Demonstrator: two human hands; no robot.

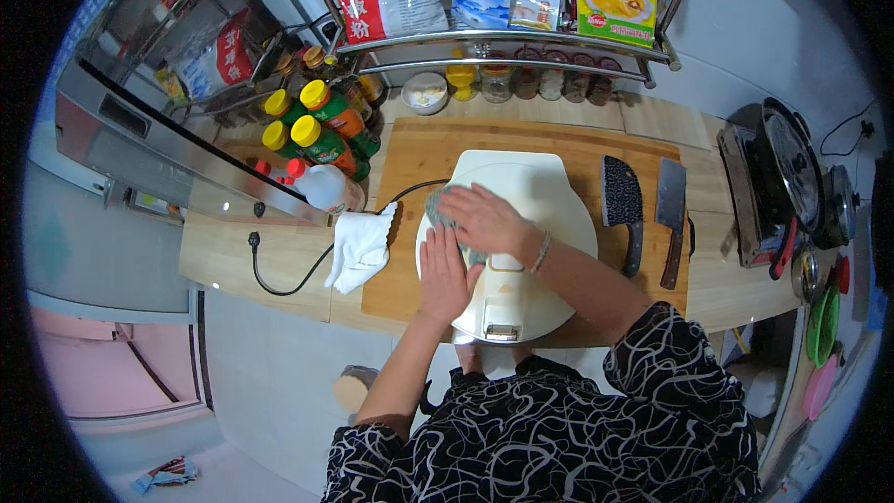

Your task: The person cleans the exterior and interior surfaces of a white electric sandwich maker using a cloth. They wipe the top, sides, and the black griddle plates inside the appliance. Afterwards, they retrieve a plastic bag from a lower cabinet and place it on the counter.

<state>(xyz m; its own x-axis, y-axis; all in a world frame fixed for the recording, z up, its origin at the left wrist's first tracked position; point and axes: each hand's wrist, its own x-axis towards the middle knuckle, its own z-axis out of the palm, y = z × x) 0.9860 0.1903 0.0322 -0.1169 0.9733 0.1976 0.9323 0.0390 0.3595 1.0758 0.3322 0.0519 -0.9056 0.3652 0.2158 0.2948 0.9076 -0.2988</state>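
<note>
A white electric baking pan point(538, 223) with a rounded lid lies closed on a wooden cutting board point(628, 140). Its front latch point(504, 332) faces me. My right hand point(485, 220) reaches across the lid and presses a grey-green cloth point(438, 204) against its left side. The palm covers much of the cloth. My left hand point(445, 279) rests flat on the lid just nearer to me, fingertips at the cloth's edge and thumb beside it. Whether the left palm has cloth beneath it is hidden.
A cleaver point(621, 192) and another kitchen knife point(670, 188) lie on the board's right side. At left are a white cloth point(361, 244), a black power cord point(279, 291) and yellow-capped bottles point(325, 147). Overhead sits a metal rack point(503, 37); a lidded pan point(789, 161) stands far right.
</note>
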